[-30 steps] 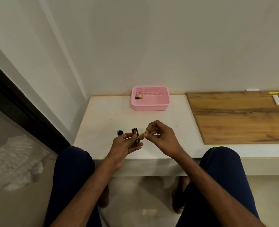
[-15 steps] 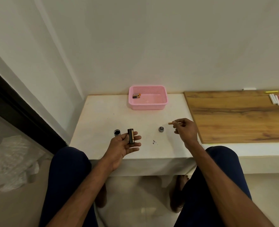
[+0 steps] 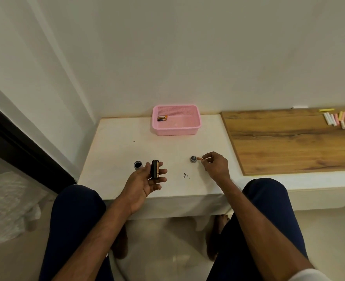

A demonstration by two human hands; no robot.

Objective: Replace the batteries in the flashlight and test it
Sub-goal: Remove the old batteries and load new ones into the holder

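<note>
While the left hand still pins the black battery holder between thumb and loosely spread fingers, the right hand has sunk toward the white table. It pinches an orange battery, whose tip now meets the small grey cap; half a second ago the two were apart. The flashlight tube stands just left of the left hand. The pink basket, with two batteries inside, sits well behind both hands, by the wall. The wooden board's edge runs near the right hand.
</note>
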